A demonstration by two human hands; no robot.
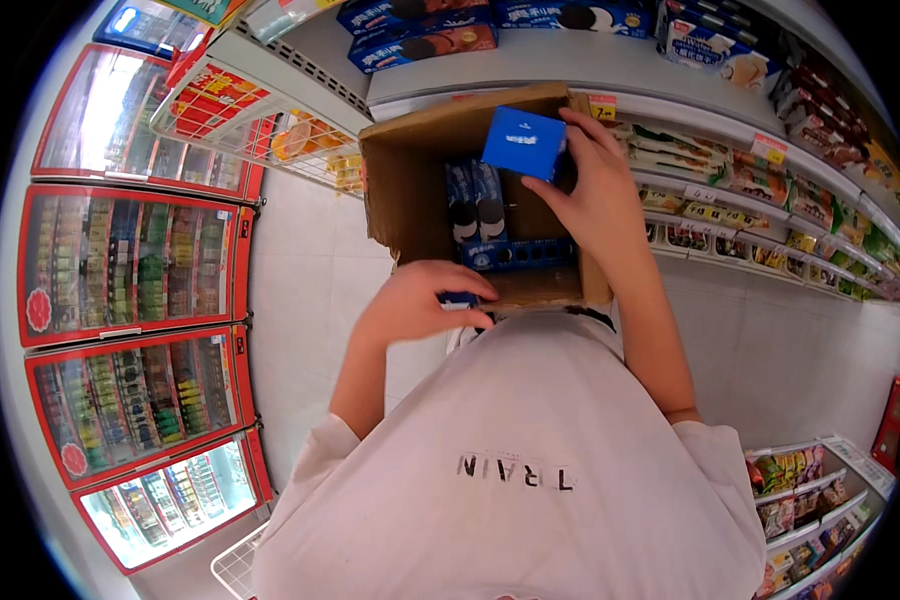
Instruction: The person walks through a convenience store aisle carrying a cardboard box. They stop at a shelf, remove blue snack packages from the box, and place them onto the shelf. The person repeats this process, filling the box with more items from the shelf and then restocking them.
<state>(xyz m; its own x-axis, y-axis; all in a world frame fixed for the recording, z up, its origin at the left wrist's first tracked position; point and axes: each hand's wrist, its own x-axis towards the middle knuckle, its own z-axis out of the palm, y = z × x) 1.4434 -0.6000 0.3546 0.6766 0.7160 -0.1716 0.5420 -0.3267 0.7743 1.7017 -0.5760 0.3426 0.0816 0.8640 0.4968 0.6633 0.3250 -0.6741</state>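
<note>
An open cardboard box [405,187] stands before me against the shelf. Inside it lie several blue cookie packs [517,253]. My right hand [592,184] grips a blue carton [525,142] by its right side, above the box opening. At the near left corner of the box is my left hand [427,300], its thumb and fingers apart around a small blue item [457,298] that is mostly hidden. Whether the left hand grips that item cannot be made out.
Ahead is a white shelf [570,64] with blue cookie packs; lower tiers on the right hold packaged food. A wire basket [270,139] hangs at the upper left. Red-framed glass-door coolers [247,262] line the left side. Another stocked rack [802,487] stands at the lower right.
</note>
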